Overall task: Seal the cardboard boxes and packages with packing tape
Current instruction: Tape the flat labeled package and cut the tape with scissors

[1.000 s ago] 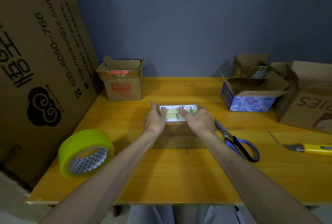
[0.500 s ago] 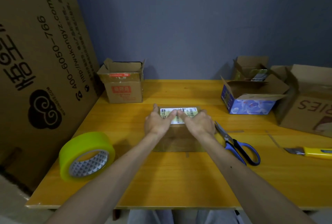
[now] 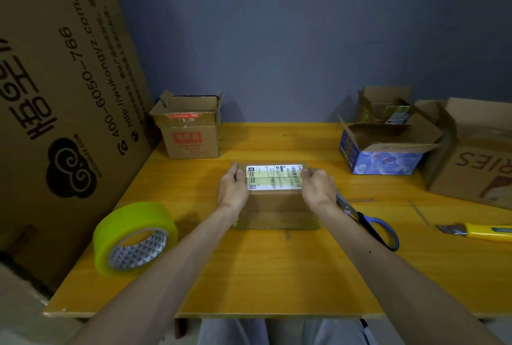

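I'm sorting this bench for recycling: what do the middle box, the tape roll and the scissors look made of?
The middle box: brown cardboard, matt, with a white paper label on top. The tape roll: yellow-green film, slightly glossy, likely plastic, on a patterned core, perhaps card. The scissors: grey metal-looking blades, blue handles, probably plastic.

Packing workspace: open boxes [image 3: 191, 134], tape roll [image 3: 133, 236], scissors [image 3: 368, 222] on a table [image 3: 277, 275].
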